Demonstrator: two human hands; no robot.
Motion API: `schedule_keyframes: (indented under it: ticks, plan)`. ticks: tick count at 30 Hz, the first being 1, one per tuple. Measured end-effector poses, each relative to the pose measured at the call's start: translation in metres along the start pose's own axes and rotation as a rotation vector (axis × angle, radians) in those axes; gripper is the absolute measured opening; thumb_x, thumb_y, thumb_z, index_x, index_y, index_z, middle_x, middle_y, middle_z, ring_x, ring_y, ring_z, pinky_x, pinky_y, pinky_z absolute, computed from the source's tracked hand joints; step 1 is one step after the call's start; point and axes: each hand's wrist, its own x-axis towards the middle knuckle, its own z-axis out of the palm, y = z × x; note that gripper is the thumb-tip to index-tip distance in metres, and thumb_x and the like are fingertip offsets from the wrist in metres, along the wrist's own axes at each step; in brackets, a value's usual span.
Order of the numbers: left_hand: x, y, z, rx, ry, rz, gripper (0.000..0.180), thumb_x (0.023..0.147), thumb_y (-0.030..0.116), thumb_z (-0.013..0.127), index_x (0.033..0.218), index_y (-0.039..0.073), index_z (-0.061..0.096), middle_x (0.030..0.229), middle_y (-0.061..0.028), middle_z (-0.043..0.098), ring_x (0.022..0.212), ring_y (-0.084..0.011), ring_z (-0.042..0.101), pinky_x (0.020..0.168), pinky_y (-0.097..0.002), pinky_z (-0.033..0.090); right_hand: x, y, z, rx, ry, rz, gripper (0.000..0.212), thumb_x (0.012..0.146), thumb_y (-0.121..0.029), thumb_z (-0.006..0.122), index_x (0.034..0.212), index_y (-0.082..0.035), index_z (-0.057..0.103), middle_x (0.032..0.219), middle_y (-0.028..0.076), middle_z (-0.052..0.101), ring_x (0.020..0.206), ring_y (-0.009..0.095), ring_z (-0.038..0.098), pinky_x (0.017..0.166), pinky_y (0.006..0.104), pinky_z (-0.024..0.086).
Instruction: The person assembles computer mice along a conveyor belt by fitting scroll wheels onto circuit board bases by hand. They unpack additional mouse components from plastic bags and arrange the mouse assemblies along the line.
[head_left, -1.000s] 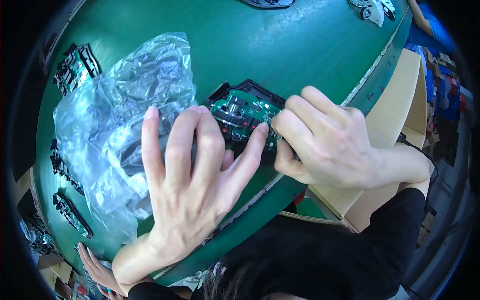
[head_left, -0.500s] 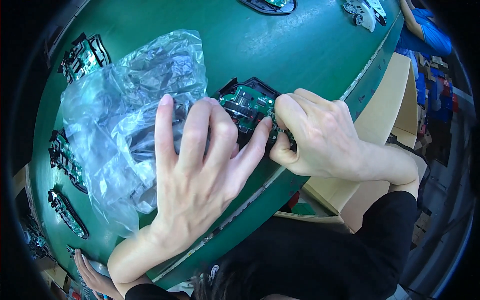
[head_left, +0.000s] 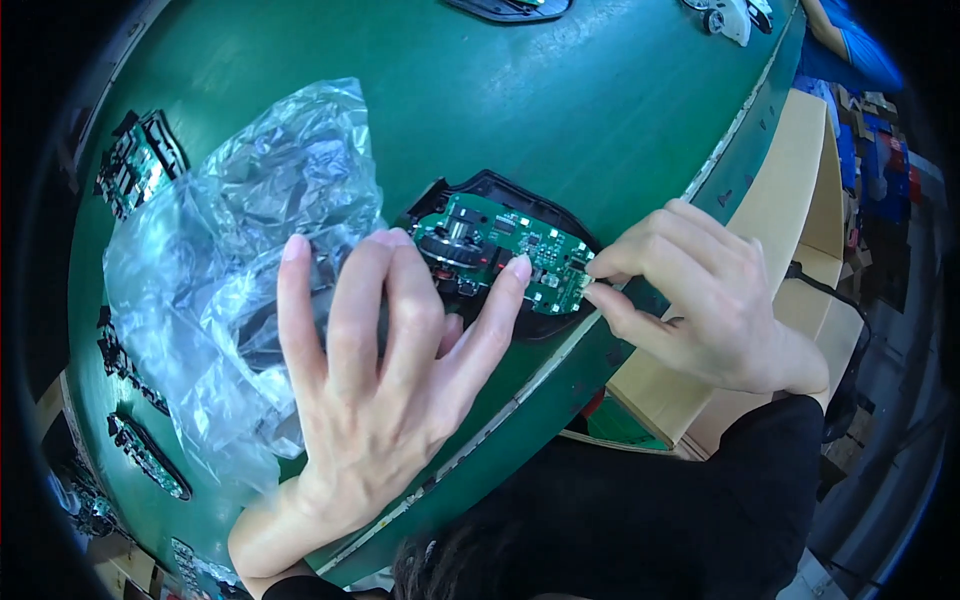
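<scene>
A black mouse base (head_left: 500, 190) with a green circuit board (head_left: 500, 245) set in it lies near the front edge of the green table (head_left: 560, 110). My left hand (head_left: 385, 390) rests flat with fingers spread, its fingertips on the board's left end and scroll wheel. My right hand (head_left: 700, 300) pinches the right tip of the board between thumb and forefinger.
A crumpled clear plastic bag (head_left: 230, 260) holding dark parts lies left of the base, partly under my left hand. More green boards and black parts (head_left: 135, 170) line the table's left rim. Cardboard boxes (head_left: 790, 200) stand to the right below the table edge. Another person's blue sleeve (head_left: 840, 45) is top right.
My right hand has slid right off the board, uncovering it, and now only pinches its right tip. My left hand has stayed on the board's left end.
</scene>
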Motion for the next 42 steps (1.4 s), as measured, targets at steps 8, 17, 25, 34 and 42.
schedule_keyframes:
  ticks: [8, 17, 25, 34, 42]
  plan:
    - [-0.002, -0.001, 0.000, -0.022, -0.017, -0.006, 0.054, 0.080, 0.017, 0.072, 0.130, 0.038, 0.066, 0.122, -0.0132, 0.052, 0.118, -0.0298, 0.050, 0.109, -0.0565, 0.039, -0.007, -0.010, 0.011, -0.157, 0.093, -0.144, 0.026, 0.069, -0.006, 0.078, 0.095, -0.004, 0.072, 0.086, 0.002, 0.065, 0.072, 0.013, 0.061, 0.051, 0.0250, 0.051]
    - [-0.001, -0.003, 0.003, -0.023, 0.035, 0.014, 0.055, 0.078, 0.017, 0.069, 0.130, 0.035, 0.066, 0.118, -0.0131, 0.052, 0.118, -0.0293, 0.051, 0.110, -0.0554, 0.037, -0.008, -0.020, 0.022, -0.325, 0.117, -0.256, 0.025, 0.069, -0.007, 0.073, 0.092, -0.001, 0.074, 0.086, 0.003, 0.063, 0.072, 0.013, 0.060, 0.046, 0.0218, 0.047]
    - [0.000, -0.003, -0.009, -0.081, 0.049, 0.025, 0.052, 0.082, 0.015, 0.063, 0.132, 0.026, 0.061, 0.110, -0.0152, 0.055, 0.115, -0.0313, 0.053, 0.106, -0.0629, 0.040, -0.009, -0.028, -0.001, -0.283, -0.020, -0.199, 0.030, 0.070, -0.006, 0.071, 0.100, 0.000, 0.072, 0.092, 0.004, 0.064, 0.078, 0.014, 0.062, 0.047, 0.0249, 0.051]
    - [-0.004, -0.005, -0.029, -0.253, 0.086, -0.040, 0.078, 0.074, 0.005, 0.068, 0.146, 0.031, 0.051, 0.124, -0.0144, 0.054, 0.125, -0.0327, 0.050, 0.110, -0.0576, 0.036, -0.023, -0.024, -0.023, -0.043, 0.136, -0.046, 0.036, 0.078, 0.002, 0.073, 0.113, -0.006, 0.072, 0.101, 0.008, 0.070, 0.083, 0.025, 0.066, 0.070, 0.0359, 0.057]
    - [-0.004, -0.009, -0.017, -0.168, -0.009, 0.025, 0.070, 0.072, 0.012, 0.073, 0.139, 0.027, 0.058, 0.142, -0.0149, 0.050, 0.134, -0.0337, 0.045, 0.112, -0.0594, 0.032, -0.024, -0.015, -0.004, -0.141, 0.049, -0.028, 0.061, 0.073, -0.023, 0.084, 0.127, -0.007, 0.062, 0.122, 0.010, 0.062, 0.105, 0.027, 0.060, 0.079, 0.0369, 0.056]
